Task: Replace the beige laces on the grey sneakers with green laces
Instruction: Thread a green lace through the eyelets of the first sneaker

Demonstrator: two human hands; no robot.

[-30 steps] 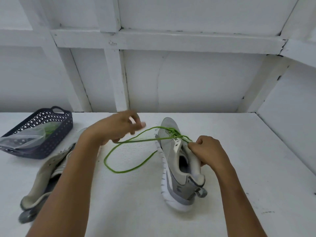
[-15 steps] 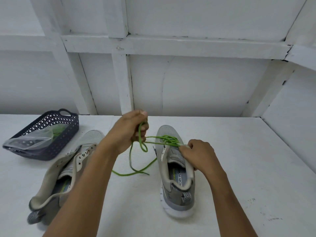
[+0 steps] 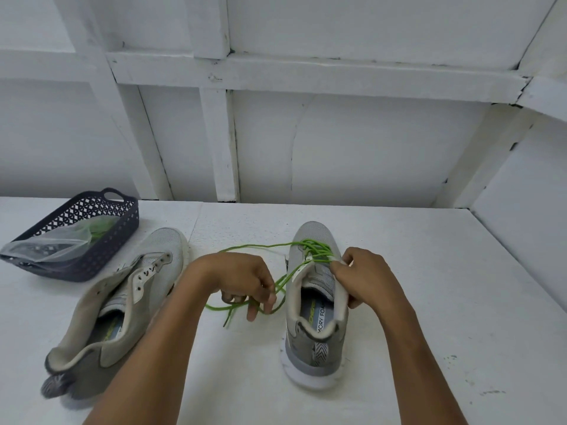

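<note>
A grey sneaker (image 3: 313, 338) stands upright at centre right, toe pointing away, with a green lace (image 3: 313, 250) threaded through its front eyelets. My right hand (image 3: 365, 277) grips the sneaker's right collar and eyelet flap. My left hand (image 3: 245, 280) is low over the table just left of that shoe, fingers curled around the loose green lace strands (image 3: 233, 306), whose ends trail onto the table. A second grey sneaker (image 3: 122, 296) without laces lies at the left, partly behind my left forearm.
A dark perforated plastic basket (image 3: 76, 240) stands at the far left, holding a clear bag with green lace inside. The white table (image 3: 460, 302) meets white walls at the back and right.
My left hand has come down from above the table to near its surface, carrying the green lace with it. The sneaker now stands upright and my right hand still holds it.
</note>
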